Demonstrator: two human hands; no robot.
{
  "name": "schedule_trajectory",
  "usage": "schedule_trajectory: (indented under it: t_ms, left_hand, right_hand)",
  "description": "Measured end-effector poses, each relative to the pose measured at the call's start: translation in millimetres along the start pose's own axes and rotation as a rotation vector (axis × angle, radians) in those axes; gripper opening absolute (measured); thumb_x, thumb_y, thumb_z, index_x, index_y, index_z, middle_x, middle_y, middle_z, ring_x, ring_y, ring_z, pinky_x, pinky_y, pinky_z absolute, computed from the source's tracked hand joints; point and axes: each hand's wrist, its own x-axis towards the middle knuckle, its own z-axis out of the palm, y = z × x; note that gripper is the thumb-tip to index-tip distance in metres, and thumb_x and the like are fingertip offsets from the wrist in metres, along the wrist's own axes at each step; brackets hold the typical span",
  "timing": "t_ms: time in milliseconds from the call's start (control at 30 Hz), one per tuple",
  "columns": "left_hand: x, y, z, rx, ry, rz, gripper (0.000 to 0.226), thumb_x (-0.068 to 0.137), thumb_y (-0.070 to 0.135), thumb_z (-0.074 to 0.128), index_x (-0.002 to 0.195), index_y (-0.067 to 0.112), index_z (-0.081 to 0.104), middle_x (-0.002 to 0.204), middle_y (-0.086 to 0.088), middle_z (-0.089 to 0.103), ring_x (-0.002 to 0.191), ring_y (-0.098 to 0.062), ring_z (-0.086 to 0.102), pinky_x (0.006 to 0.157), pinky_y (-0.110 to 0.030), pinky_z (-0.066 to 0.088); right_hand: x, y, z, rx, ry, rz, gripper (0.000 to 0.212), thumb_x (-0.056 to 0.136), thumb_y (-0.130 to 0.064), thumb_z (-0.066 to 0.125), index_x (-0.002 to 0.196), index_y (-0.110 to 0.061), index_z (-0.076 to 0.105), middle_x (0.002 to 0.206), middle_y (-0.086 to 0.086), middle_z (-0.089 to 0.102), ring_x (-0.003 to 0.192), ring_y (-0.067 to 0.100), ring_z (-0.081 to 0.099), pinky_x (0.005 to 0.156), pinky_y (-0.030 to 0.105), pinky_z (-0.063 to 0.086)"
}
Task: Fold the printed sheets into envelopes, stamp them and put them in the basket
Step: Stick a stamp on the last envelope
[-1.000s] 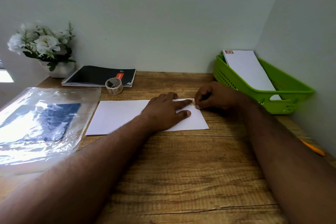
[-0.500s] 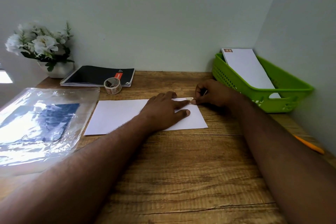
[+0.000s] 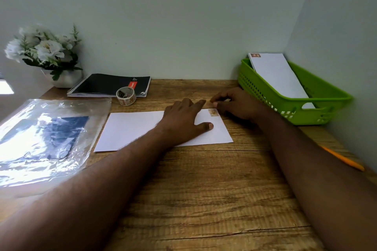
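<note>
White envelope stamped on the wooden desk

White folded paper envelope [image 3: 132,128] lies flat under the left hand [image 3: 183,120], whose straight fingers press it down. A small brown stamp [image 3: 213,112] sits on its far right corner, just beside the right hand [image 3: 236,104]. That hand's fingers are curled; whether they pinch anything I cannot tell. Beyond the right hand stands a green plastic basket [image 3: 293,108] holding another stamped white envelope [image 3: 279,75]. A roll of stamp tape [image 3: 125,96] rests beyond the left hand.
</note>
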Motion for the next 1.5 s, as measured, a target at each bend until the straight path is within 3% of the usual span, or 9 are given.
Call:
schedule_trajectory:
  t_ms: [200,433,600,733,867,967,1233,1367,1500]
  left_hand:
    - [-3,0,0,0.015,0.015,-0.017,0.077,0.089,0.066,0.044,0.152,0.03,0.018,0.156,-0.003,0.026,0.142,-0.024,0.025,0.114,-0.045,0.023]
    - [-3,-2,0,0.07,0.009,-0.081,0.087,0.084,0.076,0.037,0.153,0.028,0.014,0.158,-0.002,0.025,0.144,-0.024,0.023,0.117,-0.049,0.012]
    - [-4,-3,-3,0.042,0.033,-0.108,0.088,0.081,0.078,0.04,0.152,0.032,0.014,0.158,-0.001,0.024,0.145,-0.024,0.02,0.117,-0.055,0.004]
    - [-7,-13,-9,-0.059,0.269,-0.054,0.065,0.09,0.065,0.042,0.146,0.034,0.032,0.151,0.001,0.037,0.14,-0.021,0.03,0.116,-0.051,0.013]
    - [-9,-25,-21,-0.312,0.398,-0.039,0.04,0.093,0.045,0.054,0.129,0.029,0.059,0.127,0.004,0.061,0.117,-0.016,0.054,0.096,-0.033,0.044]
    - [-15,-24,-35,-0.428,0.452,-0.025,0.022,0.091,0.032,0.063,0.109,0.023,0.072,0.099,0.009,0.069,0.085,-0.004,0.059,0.069,-0.017,0.043]
    - [-23,-17,-53,-0.507,0.532,-0.072,0.018,0.084,0.029,0.072,0.099,0.019,0.076,0.081,0.013,0.065,0.074,0.004,0.057,0.069,-0.021,0.043]
    - [-20,-15,-64,-0.519,0.565,-0.099,0.016,0.082,0.028,0.074,0.093,0.018,0.076,0.082,0.009,0.069,0.079,-0.006,0.063,0.071,-0.022,0.045]
    - [-15,0,-86,-0.624,0.594,-0.098,0.011,0.081,0.024,0.076,0.088,0.016,0.075,0.08,0.008,0.069,0.071,-0.001,0.061,0.063,-0.015,0.043]
  right_hand:
    - [4,-1,6,-0.065,0.018,0.015,0.016,0.085,-0.03,0.069,0.099,-0.024,0.074,0.103,-0.009,0.067,0.098,0.006,0.057,0.08,0.025,0.043]
    - [3,-11,7,-0.024,-0.019,0.081,0.009,0.08,-0.02,0.075,0.084,-0.019,0.067,0.09,-0.004,0.066,0.075,0.007,0.058,0.06,0.02,0.042]
    - [-1,-13,1,0.3,0.023,0.116,0.014,0.079,-0.008,0.074,0.08,-0.015,0.062,0.075,0.0,0.064,0.069,0.01,0.06,0.059,0.024,0.049]
    - [-4,-25,-7,0.645,0.224,0.061,0.016,0.081,0.002,0.069,0.091,-0.011,0.067,0.075,0.004,0.067,0.064,0.012,0.066,0.059,0.028,0.055]
    - [-11,-30,-17,0.754,0.201,0.018,0.028,0.083,0.002,0.067,0.105,-0.014,0.067,0.08,0.01,0.07,0.073,0.021,0.068,0.07,0.033,0.057]
    - [-19,-32,-21,0.738,0.134,0.005,0.028,0.08,0.005,0.069,0.1,-0.014,0.07,0.092,0.01,0.073,0.083,0.022,0.07,0.073,0.031,0.059]
    - [-26,-46,-28,0.91,0.189,-0.02,0.015,0.093,-0.009,0.058,0.088,-0.014,0.071,0.08,0.002,0.073,0.07,0.015,0.067,0.06,0.026,0.052]
    - [-33,-46,-37,0.936,0.183,-0.044,0.008,0.088,-0.014,0.065,0.093,-0.011,0.072,0.086,0.006,0.073,0.077,0.02,0.067,0.071,0.032,0.054]
    - [-38,-45,-52,0.927,0.345,-0.118,0.019,0.079,-0.003,0.073,0.097,-0.008,0.071,0.083,0.009,0.072,0.077,0.016,0.068,0.073,0.027,0.055]
